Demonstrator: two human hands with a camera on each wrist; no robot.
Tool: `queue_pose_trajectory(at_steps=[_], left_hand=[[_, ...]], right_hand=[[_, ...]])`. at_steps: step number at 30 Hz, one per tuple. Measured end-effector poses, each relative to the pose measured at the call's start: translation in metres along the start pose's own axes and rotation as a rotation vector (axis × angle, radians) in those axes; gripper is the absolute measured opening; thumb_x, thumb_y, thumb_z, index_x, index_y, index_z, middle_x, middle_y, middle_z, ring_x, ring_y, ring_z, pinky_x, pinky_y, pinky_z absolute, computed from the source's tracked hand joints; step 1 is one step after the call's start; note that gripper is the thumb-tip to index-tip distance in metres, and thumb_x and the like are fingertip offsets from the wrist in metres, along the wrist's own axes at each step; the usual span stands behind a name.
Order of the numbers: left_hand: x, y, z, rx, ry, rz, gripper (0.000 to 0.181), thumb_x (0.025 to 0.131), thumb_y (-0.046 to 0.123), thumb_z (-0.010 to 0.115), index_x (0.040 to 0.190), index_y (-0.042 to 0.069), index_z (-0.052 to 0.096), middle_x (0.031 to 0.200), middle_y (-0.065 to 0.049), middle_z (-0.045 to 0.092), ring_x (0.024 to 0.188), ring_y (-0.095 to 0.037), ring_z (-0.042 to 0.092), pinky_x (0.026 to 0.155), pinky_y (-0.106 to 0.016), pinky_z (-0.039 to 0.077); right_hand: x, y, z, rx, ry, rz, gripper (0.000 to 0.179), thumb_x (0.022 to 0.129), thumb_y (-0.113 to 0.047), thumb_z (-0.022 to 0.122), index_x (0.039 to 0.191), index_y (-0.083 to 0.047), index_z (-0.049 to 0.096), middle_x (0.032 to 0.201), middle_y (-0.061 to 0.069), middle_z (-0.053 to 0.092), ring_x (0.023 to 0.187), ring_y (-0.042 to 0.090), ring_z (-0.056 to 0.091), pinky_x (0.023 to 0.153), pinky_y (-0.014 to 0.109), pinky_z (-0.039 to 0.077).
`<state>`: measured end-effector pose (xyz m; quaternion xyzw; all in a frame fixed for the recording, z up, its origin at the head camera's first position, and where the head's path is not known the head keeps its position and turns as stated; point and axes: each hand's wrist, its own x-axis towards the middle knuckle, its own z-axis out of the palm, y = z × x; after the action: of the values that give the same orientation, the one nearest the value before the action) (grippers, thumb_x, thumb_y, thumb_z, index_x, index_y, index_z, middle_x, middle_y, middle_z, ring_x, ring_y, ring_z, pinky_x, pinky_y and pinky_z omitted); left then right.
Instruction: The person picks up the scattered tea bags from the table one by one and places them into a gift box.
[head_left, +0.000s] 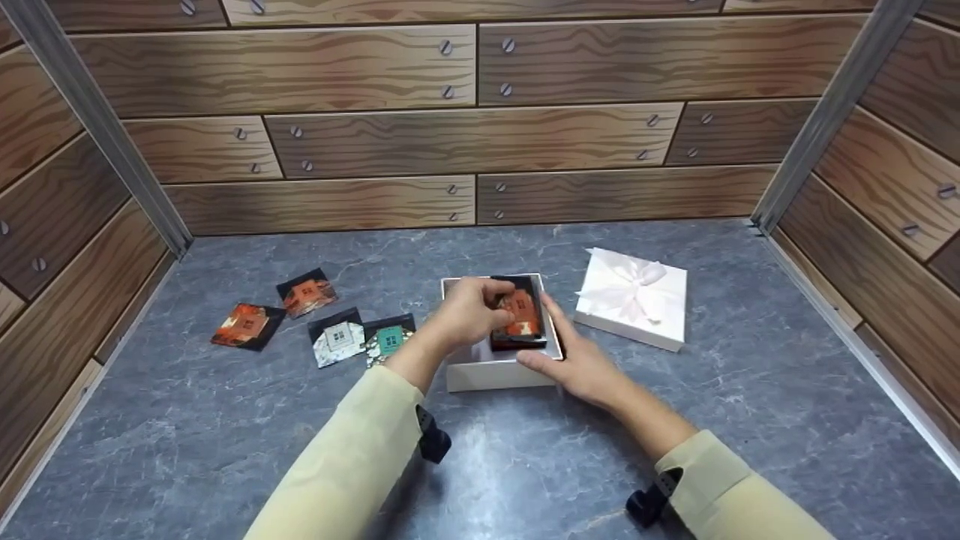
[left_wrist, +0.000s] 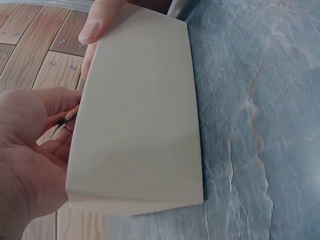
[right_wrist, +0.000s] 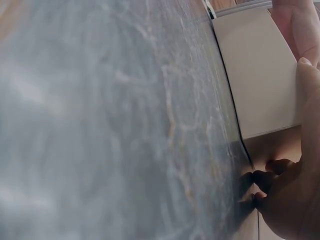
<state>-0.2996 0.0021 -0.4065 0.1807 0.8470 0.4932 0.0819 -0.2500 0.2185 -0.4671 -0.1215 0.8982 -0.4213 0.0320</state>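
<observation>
An uncovered white box stands on the grey marbled surface. Inside its right half lie black and orange sachets, one on top of another. My left hand reaches over the box and pinches the top sachet between thumb and fingers. In the left wrist view, a thin dark edge shows between the fingers of that hand, partly behind the box wall. My right hand grips the box at its right side, thumb at the front corner. In the right wrist view, its fingers lie along the side wall.
Left of the box, two orange and black sachets, a white one and a green one lie flat. A white lid with a ribbon bow sits to the right. Wood-patterned walls enclose the back and sides.
</observation>
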Motion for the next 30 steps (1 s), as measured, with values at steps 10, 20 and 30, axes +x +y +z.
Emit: queue_pose_trajectory(at_steps=[10,20,30], left_hand=[[0.002,0.001,0.002,0.017,-0.012,0.001,0.049,0.093,-0.003,0.074,0.141,-0.004,0.065,0.111,-0.015,0.075,0.091,-0.017,0.064,0.085,-0.031,0.056],[0.010,0.000,0.004,0.027,-0.010,-0.039,0.049,0.092,-0.003,0.073,0.140,-0.004,0.066,0.119,-0.017,0.075,0.096,-0.019,0.065,0.093,-0.034,0.056],[0.016,-0.002,0.006,0.087,-0.023,-0.071,0.049,0.089,-0.003,0.073,0.137,-0.003,0.068,0.125,-0.017,0.074,0.103,-0.020,0.064,0.100,-0.034,0.053]], right_hand=[[0.001,-0.002,-0.001,-0.018,0.001,0.004,0.103,0.094,-0.061,0.074,0.172,-0.035,0.012,0.149,0.030,0.055,0.116,0.043,0.063,0.103,0.064,0.048],[0.001,-0.002,-0.001,-0.026,0.005,0.006,0.104,0.094,-0.061,0.074,0.172,-0.034,0.012,0.153,0.032,0.051,0.125,0.048,0.060,0.106,0.066,0.045],[0.001,0.000,-0.001,-0.045,0.004,0.005,0.104,0.094,-0.060,0.073,0.172,-0.033,0.011,0.151,0.034,0.051,0.127,0.051,0.058,0.106,0.066,0.045]])
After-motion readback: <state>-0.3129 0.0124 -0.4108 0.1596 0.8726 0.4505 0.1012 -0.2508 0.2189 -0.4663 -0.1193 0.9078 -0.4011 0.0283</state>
